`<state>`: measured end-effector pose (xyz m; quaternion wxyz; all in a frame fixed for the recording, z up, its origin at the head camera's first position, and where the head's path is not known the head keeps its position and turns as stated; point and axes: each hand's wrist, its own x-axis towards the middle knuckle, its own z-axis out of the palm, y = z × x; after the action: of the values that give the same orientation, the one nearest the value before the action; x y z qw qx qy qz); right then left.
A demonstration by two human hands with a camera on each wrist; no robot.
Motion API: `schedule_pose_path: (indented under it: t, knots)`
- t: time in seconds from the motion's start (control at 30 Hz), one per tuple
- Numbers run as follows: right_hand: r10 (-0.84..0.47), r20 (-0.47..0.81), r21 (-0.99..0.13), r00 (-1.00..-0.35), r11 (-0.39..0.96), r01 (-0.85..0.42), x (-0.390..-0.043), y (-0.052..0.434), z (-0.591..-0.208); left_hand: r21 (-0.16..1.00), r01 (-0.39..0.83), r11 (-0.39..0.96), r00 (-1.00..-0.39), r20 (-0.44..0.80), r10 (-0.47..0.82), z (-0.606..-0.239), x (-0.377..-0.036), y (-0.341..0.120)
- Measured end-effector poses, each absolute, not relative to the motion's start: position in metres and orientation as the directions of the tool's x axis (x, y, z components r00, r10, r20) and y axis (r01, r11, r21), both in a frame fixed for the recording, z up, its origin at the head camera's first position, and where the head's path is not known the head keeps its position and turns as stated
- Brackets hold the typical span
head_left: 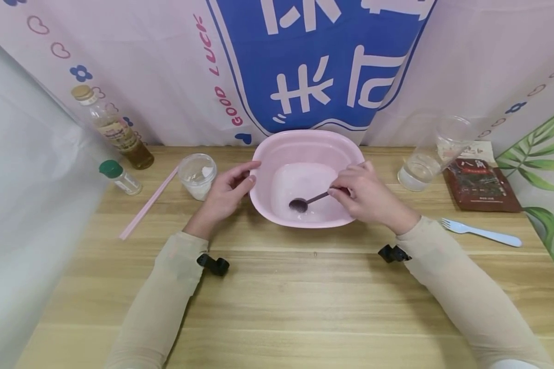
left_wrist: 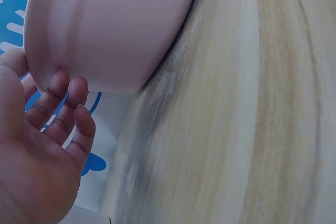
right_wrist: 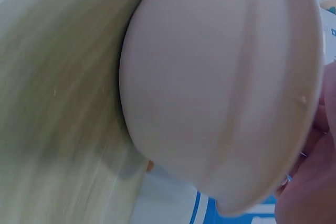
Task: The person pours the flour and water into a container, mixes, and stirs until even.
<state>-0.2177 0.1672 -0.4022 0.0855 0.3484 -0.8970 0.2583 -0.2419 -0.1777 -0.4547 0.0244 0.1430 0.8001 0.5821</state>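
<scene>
right hand (head_left: 367, 197) pinches spoon (head_left: 304, 203), its tip in basin (head_left: 307, 141) below fingers | left hand (head_left: 226, 192) relaxed, fingers steadying rim; jar (head_left: 197, 175) beside | stir gently, keep basin braced on surface (head_left: 277, 287)

I see a smooth, glossy pink plastic basin (head_left: 304, 148) on a matt, wood-grain table (head_left: 277, 287). In it lies a dark metal spoon (head_left: 304, 202).

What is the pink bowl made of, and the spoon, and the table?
The pink basin looks like plastic: smooth, evenly coloured, with a soft dull shine and a thin rolled rim. The spoon in the right hand seems to be metal, dark and glinting, though it is small in view. The table looks like pale wood or a wood-look surface, with long grain lines.
</scene>
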Motion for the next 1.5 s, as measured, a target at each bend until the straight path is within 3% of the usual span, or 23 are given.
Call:
schedule_pose_path:
  t: [0.43, 0.93, 1.3, 1.5]
  knots:
    - [-0.513, 0.375, -0.314, -0.772, 0.713, -0.627, -0.224, 0.178, -0.396, 0.937, 0.196, 0.29, -0.96, 0.122, 0.253, -0.456, -0.242, -0.179]
    - [-0.608, 0.409, -0.335, -0.681, 0.594, -0.731, -0.215, 0.162, -0.403, 0.937, 0.195, 0.291, -0.959, 0.12, 0.258, -0.455, -0.241, -0.179]
    - [-0.459, 0.455, -0.249, -0.763, 0.757, -0.604, -0.231, 0.165, -0.405, 0.932, 0.205, 0.298, -0.957, 0.127, 0.259, -0.456, -0.242, -0.178]
    - [-0.46, 0.394, -0.275, -0.796, 0.767, -0.58, -0.233, 0.161, -0.406, 0.933, 0.209, 0.294, -0.957, 0.133, 0.258, -0.456, -0.242, -0.178]
